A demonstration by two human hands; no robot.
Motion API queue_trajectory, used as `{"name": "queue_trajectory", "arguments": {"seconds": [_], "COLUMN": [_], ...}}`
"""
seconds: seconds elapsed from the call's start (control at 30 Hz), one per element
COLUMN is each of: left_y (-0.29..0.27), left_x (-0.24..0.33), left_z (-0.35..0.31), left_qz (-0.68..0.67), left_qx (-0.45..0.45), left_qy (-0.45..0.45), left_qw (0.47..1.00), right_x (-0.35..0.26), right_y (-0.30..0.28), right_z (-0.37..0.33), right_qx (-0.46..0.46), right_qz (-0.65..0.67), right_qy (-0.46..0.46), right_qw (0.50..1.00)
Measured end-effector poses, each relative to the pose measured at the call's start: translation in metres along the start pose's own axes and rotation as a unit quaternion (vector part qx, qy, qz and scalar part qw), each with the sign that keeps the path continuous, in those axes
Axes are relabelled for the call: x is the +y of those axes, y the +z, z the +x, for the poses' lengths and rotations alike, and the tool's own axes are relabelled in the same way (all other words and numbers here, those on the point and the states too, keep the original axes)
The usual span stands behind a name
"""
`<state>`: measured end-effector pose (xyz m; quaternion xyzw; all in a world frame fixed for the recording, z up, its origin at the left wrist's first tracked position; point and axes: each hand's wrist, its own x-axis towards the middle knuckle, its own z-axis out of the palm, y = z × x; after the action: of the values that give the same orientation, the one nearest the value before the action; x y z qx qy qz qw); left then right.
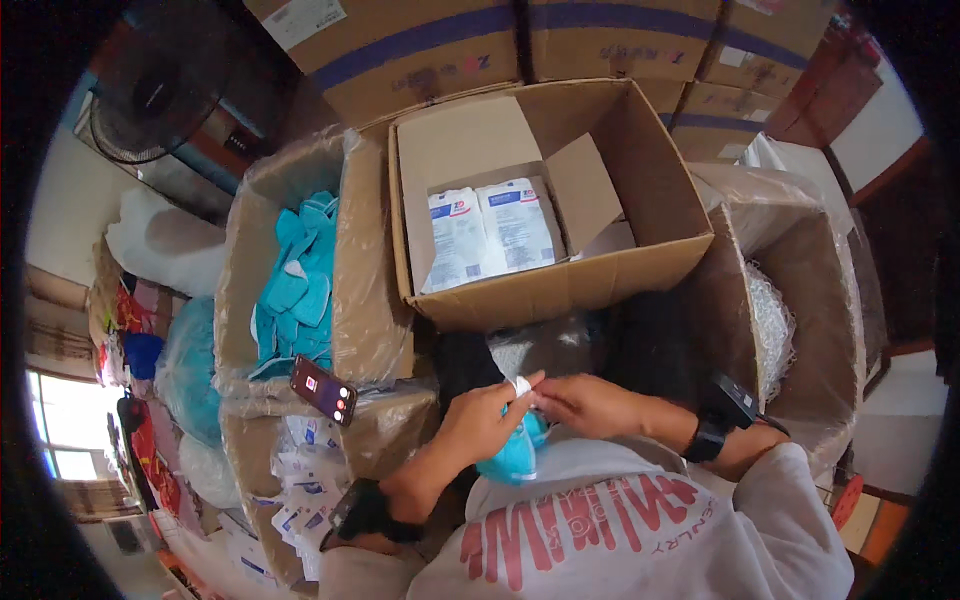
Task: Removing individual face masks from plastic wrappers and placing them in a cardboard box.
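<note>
A teal face mask [512, 457] hangs below my left hand [482, 422], whose fingers are closed on it in front of my chest. A small white piece [521, 386] shows at the tips of the left thumb and fingers; its kind I cannot make out. My right hand [588, 404] meets the left one, fingertips pinched together beside the white piece. Whatever those right fingers grip is too small or hidden to name. More teal masks [295, 285] lie heaped in the plastic-lined carton [365, 270] at the left.
Ahead, an open carton [560, 290] holds white printed packets [515, 228]. White stringy material [770, 325] fills part of the carton [825, 380] on the right. A phone [323, 390] rests above small printed packets [305, 500]. Stacked cartons [620, 40] stand behind.
</note>
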<state>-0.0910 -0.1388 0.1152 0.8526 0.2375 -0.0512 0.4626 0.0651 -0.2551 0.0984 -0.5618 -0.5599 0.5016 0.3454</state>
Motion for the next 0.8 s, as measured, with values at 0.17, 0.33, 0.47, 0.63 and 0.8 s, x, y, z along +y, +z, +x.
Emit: {"name": "queue_trajectory", "arguments": {"seconds": [0.17, 0.33, 0.47, 0.63, 0.8], "left_y": [-0.028, 0.003, 0.041, 0.068, 0.076], "left_x": [0.001, -0.033, -0.028, -0.029, -0.030], "left_z": [-0.008, -0.031, -0.035, -0.046, -0.048], "left_qz": [0.122, -0.148, -0.296, -0.271, -0.249], "left_qx": [-0.262, -0.319, -0.299, -0.268, -0.251], "left_qy": [0.049, -0.011, -0.047, -0.007, -0.027], "left_qw": [0.956, 0.936, 0.906, 0.924, 0.935], "right_x": [-0.010, -0.018, -0.026, -0.023, -0.038], "right_y": [0.016, 0.017, -0.013, -0.039, -0.059], "right_z": [0.002, 0.000, -0.022, -0.052, -0.080], "right_qx": [-0.126, -0.206, -0.267, -0.358, -0.341], "right_qz": [-0.161, -0.097, -0.079, -0.083, -0.003], "right_qy": [-0.057, -0.096, -0.033, -0.014, 0.022], "right_qw": [0.977, 0.969, 0.960, 0.930, 0.940]}}
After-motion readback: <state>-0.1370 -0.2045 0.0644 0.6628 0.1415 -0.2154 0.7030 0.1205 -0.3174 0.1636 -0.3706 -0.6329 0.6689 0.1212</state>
